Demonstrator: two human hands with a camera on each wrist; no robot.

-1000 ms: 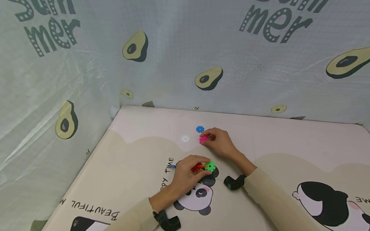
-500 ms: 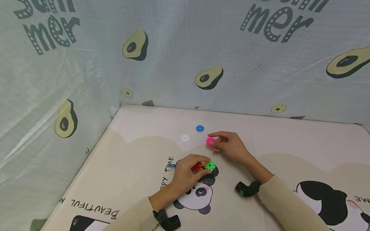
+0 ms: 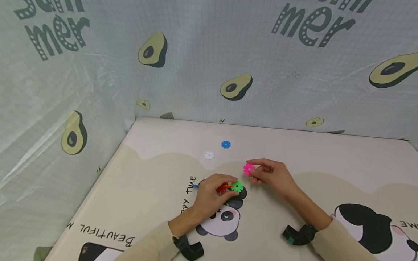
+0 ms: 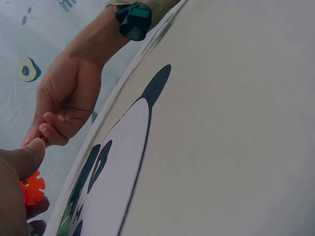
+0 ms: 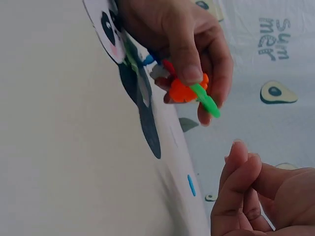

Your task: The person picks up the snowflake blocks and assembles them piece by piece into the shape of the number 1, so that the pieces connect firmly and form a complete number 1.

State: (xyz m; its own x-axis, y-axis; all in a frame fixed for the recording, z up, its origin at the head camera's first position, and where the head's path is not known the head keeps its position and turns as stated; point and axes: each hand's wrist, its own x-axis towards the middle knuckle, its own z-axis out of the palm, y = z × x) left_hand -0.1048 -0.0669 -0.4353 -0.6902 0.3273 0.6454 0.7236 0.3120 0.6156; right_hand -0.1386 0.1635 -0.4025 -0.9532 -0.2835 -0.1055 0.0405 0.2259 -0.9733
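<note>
My left hand (image 3: 212, 190) grips a joined group of notched plastic snowflake discs above the printed panda. A green disc (image 3: 238, 186) sticks out past its fingertips, beside an orange disc (image 5: 183, 92) and a red one. A bit of blue (image 3: 195, 186) pokes out on the hand's other side; the palm hides the rest. Up and to the right, my right hand (image 3: 275, 177) pinches a pink snowflake disc (image 3: 248, 169) by its edge between thumb and fingers, a short gap from the green disc. In the right wrist view the fingers hide that pink disc.
A blue snowflake disc (image 3: 226, 144) and a white one (image 3: 209, 155) lie flat on the table farther back. The tablecloth (image 3: 147, 203) has printed pandas and lettering. Behind it hangs a curtain (image 3: 196, 47) with avocado prints. Each wrist wears a black camera mount (image 3: 298, 235).
My right hand has drawn the pink disc away from the blue and white discs, toward the right and nearer the body. The left hand holds its group in the same place.
</note>
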